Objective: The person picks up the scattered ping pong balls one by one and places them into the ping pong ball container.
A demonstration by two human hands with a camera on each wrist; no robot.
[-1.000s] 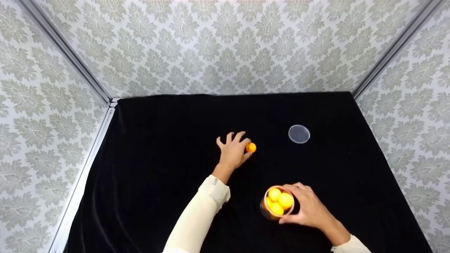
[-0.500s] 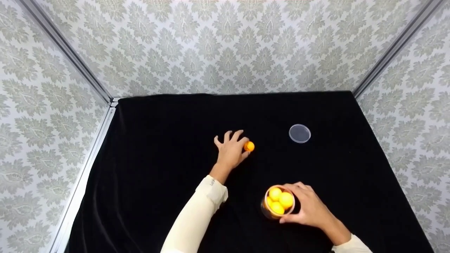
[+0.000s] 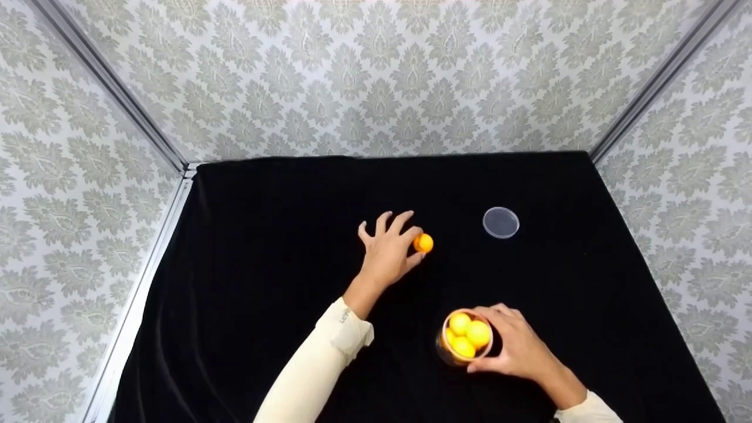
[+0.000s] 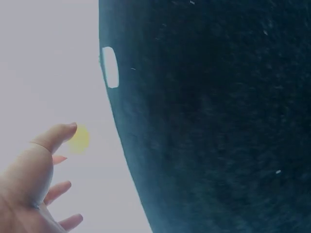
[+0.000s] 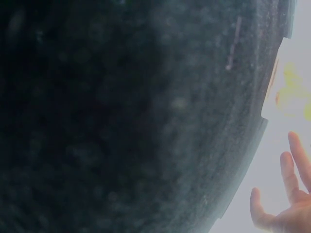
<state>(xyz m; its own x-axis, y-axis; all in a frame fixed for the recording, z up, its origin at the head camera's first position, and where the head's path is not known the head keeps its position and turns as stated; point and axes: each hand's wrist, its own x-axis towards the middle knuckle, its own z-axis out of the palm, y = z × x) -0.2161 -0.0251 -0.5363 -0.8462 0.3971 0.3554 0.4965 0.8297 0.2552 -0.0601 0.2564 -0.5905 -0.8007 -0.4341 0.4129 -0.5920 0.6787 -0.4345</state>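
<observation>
Between thumb and index finger, my left hand (image 3: 385,255) pinches an orange ball (image 3: 426,243) near the middle of the black cloth, with the other fingers spread. The ball looks pale yellow (image 4: 80,140) in the overexposed left wrist view. My right hand (image 3: 514,346) grips the side of a clear round container (image 3: 440,351) with a pinkish rim. Inside it, several yellow-orange balls (image 3: 460,324) are heaped below the rim. Only the fingers (image 5: 288,177) of that hand show at the edge of the right wrist view, near the washed-out container.
A clear round lid (image 3: 500,222) lies on the black cloth (image 3: 282,235), right of the left hand and beyond the container. Patterned walls (image 3: 376,76) and metal frame posts (image 3: 111,82) enclose the table at the back and sides.
My left hand has shifted slightly left, then forward and right, with the orange ball still pinched. The right hand and the container have stayed in place.
</observation>
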